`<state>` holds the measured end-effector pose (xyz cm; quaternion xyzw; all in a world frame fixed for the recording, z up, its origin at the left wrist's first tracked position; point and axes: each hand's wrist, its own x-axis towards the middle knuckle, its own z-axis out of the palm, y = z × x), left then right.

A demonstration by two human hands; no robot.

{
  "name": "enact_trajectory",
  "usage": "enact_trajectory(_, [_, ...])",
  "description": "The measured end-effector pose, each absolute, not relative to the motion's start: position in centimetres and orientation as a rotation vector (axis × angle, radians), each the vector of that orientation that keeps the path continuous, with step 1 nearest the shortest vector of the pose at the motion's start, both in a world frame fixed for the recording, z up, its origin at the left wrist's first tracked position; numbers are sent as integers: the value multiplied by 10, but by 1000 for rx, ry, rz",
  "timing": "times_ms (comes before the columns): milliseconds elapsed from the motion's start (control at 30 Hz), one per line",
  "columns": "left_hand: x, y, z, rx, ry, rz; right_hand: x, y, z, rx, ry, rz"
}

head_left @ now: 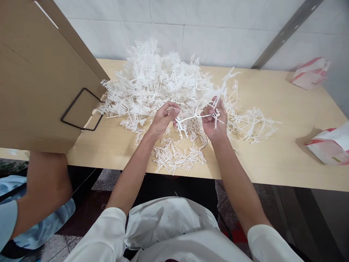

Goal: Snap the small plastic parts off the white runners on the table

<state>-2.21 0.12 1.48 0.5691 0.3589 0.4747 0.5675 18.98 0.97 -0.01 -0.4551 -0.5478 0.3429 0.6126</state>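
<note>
L hand (164,118) pinched one end of the sprig (196,115); R hand (216,122) held its twiggy end; it spanned betw. them, over the pile (158,80); light, even grip prob. served best, it being so thin.

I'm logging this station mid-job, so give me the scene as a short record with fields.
Left hand: pinching white branched piece
Right hand: fingers closed around white branching strands
Beyond hands: large white heap
Near table edge: loose white bits
Left side: cardboard
Right side: two red-and-white packets
</note>
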Motion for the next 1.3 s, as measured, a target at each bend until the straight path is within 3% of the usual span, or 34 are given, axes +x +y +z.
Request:
enact_trajectory(433, [-17, 2, 14, 1293, 853, 1251, 256, 31, -14, -1012, -755, 146])
enact_trajectory(600, [-9, 0, 11, 1228, 828, 1116, 236, 27, -17, -1114, -790, 285])
enact_trajectory(800, [-6, 0, 8, 1160, 853, 1092, 187, 7, -5, -1227, -1235, 346])
enact_trajectory(967, [0, 1, -3, 1510, 1072, 1104, 170, 6, -9, -1334, -1844, 196])
enact_trajectory(1300, [5, -8, -10, 2209, 1119, 897, 164, 11, -12, -1457, -1796, 126])
